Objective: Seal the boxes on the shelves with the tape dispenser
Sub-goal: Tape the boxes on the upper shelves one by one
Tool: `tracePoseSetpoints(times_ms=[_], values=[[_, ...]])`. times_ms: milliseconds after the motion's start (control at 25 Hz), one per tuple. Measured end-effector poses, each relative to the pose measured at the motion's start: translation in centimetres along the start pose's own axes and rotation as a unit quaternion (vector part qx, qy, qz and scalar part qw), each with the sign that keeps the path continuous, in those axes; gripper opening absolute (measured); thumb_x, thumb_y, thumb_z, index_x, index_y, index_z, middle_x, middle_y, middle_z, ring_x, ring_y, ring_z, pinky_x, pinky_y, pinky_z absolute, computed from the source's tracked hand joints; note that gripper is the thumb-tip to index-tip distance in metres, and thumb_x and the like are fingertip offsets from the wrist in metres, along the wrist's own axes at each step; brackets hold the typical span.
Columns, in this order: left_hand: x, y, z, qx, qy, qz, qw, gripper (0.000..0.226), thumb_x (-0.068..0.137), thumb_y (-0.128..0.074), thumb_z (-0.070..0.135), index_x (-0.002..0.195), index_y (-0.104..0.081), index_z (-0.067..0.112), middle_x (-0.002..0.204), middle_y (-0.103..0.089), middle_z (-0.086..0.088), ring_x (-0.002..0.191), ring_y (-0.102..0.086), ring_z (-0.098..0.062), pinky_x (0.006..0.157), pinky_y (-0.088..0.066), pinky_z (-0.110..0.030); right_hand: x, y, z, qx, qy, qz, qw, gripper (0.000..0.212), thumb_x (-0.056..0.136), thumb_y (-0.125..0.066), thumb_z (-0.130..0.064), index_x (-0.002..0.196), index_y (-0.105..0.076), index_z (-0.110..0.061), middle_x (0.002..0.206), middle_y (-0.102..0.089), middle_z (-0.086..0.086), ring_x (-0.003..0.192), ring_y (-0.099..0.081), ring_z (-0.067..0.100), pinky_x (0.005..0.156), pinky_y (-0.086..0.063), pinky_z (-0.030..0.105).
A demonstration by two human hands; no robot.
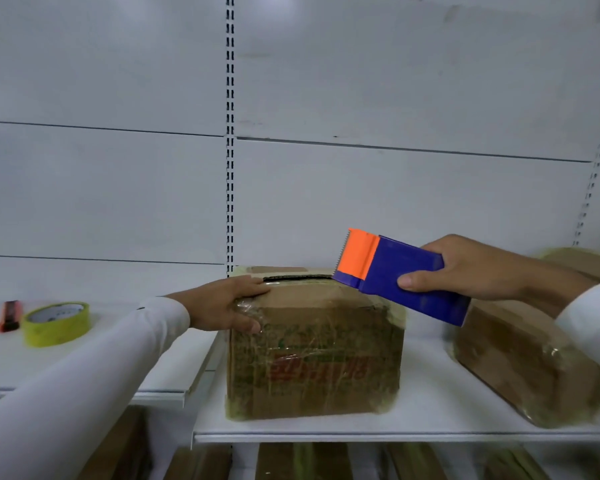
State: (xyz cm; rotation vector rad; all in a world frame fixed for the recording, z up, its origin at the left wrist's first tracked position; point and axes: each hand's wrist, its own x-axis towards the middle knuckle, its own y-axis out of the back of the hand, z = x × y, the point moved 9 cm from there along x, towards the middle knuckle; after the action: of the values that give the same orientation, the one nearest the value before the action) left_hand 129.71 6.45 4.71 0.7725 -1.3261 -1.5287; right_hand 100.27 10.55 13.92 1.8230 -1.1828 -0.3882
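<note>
A worn brown cardboard box (314,344), wrapped in old clear tape, stands near the front edge of the white metal shelf (430,424), close to that shelf's left end. Its top flaps meet in a dark seam that runs left to right along the top, toward the back edge of the box.

The left hand (227,303) rests on the box's top left corner, fingers spread flat over the flap and thumb down the front face, steadying it. The right hand (465,268) grips the blue tape dispenser with an orange serrated cutter head (395,275), thumb on the near side and fingers wrapped behind. The dispenser is tilted, cutter end pointing left and hovering just at the right end of the seam; whether it touches the cardboard I cannot tell.

So the seam's long axis lies straight ahead of the cutter, leading toward the left hand; a pull along it likely comes next.

A second brown box (520,362) lies at the shelf's right end. On the neighbouring shelf to the left sit a yellow tape roll (56,323) and a small orange-and-black tool (8,316).
</note>
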Motion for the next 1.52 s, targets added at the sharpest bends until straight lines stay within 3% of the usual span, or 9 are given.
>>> tracePoseSetpoints(times_ms=[120,200,360,680,840,1000,1120,1320,1520], values=[[0.0,1.0,0.8,-0.012,0.008,0.025,1.000,0.082,0.072,-0.067,0.063,0.142,-0.038,0.032,0.145,-0.036,0.016,0.129,-0.033,-0.003,0.104,-0.023,-0.019,2.5,0.6,0.1,-0.025,0.017,-0.016,0.999,0.049,0.071,-0.071,-0.054,0.091,-0.066,-0.009,0.079,-0.074,0.005,0.070,-0.071,0.020,0.062,-0.050,0.027],[0.2,3.0,1.4,-0.083,0.032,0.096,0.991,0.082,0.065,-0.061,0.076,0.134,-0.048,0.034,0.136,-0.046,0.018,0.121,-0.042,0.000,0.099,-0.030,-0.020,4.1,0.6,0.2,-0.028,0.038,-0.023,0.999,0.047,0.070,-0.071,-0.052,0.090,-0.066,-0.010,0.079,-0.074,0.005,0.071,-0.071,0.021,0.064,-0.050,0.028],[2.0,6.2,4.2,-0.212,-0.007,0.208,0.955,0.048,0.089,-0.057,0.047,0.131,-0.053,0.024,0.127,-0.060,0.010,0.116,-0.054,0.001,0.105,-0.042,-0.030,6.8,0.2,-0.4,-0.012,0.091,-0.037,0.995,0.033,0.075,-0.074,-0.044,0.086,-0.067,-0.015,0.078,-0.074,0.001,0.070,-0.071,0.016,0.061,-0.050,0.024],[4.3,5.2,4.4,-0.359,-0.070,0.120,0.923,0.028,0.101,-0.045,0.018,0.125,-0.059,0.015,0.116,-0.067,-0.002,0.109,-0.063,-0.016,0.096,-0.049,-0.035,10.6,-2.7,-0.6,-0.019,0.098,-0.055,0.994,0.024,0.079,-0.077,-0.039,0.085,-0.066,-0.019,0.080,-0.074,-0.003,0.073,-0.072,0.014,0.062,-0.052,0.024],[4.3,5.8,2.1,-0.385,-0.068,0.154,0.907,0.020,0.099,-0.047,0.012,0.102,-0.066,0.009,0.093,-0.070,-0.004,0.086,-0.065,-0.015,0.083,-0.053,-0.030,12.4,-4.4,-1.8,-0.031,0.081,-0.074,0.994,0.031,0.078,-0.078,-0.043,0.089,-0.066,-0.017,0.082,-0.074,-0.002,0.075,-0.072,0.015,0.065,-0.055,0.030],[4.0,6.8,-1.1,-0.372,-0.052,0.202,0.904,0.019,0.097,-0.050,0.009,0.085,-0.066,0.009,0.074,-0.066,0.000,0.069,-0.062,-0.010,0.069,-0.051,-0.026,13.8,-6.1,-3.4,-0.033,0.068,-0.087,0.993,0.023,0.081,-0.074,-0.036,0.084,-0.065,-0.016,0.074,-0.073,-0.003,0.063,-0.068,0.008,0.054,-0.047,0.017],[3.7,7.3,-3.0,-0.357,-0.044,0.231,0.904,0.019,0.096,-0.053,0.008,0.081,-0.064,0.007,0.064,-0.064,0.005,0.059,-0.060,-0.008,0.061,-0.048,-0.021,15.1,-7.4,-4.5,-0.036,0.064,-0.113,0.991,0.028,0.081,-0.073,-0.039,0.085,-0.066,-0.012,0.078,-0.073,0.003,0.064,-0.067,0.011,0.056,-0.048,0.020],[0.4,8.1,-9.8,-0.384,0.050,0.270,0.881,0.014,0.094,-0.056,0.006,0.083,-0.065,0.002,0.066,-0.067,-0.003,0.058,-0.059,-0.013,0.061,-0.050,-0.025,16.0,-4.7,-2.9,-0.093,0.023,-0.147,0.985,0.047,0.071,-0.072,-0.056,0.085,-0.072,-0.011,0.079,-0.076,0.003,0.070,-0.072,0.020,0.064,-0.051,0.028],[0.6,4.4,-10.5,-0.387,0.132,0.199,0.891,0.016,0.093,-0.057,0.007,0.082,-0.065,0.000,0.070,-0.067,-0.009,0.060,-0.059,-0.016,0.062,-0.051,-0.027,16.2,-3.8,1.1,-0.089,-0.049,-0.215,0.971,0.060,0.052,-0.075,-0.066,0.087,-0.076,-0.017,0.085,-0.076,0.008,0.073,-0.073,0.023,0.064,-0.052,0.028]])
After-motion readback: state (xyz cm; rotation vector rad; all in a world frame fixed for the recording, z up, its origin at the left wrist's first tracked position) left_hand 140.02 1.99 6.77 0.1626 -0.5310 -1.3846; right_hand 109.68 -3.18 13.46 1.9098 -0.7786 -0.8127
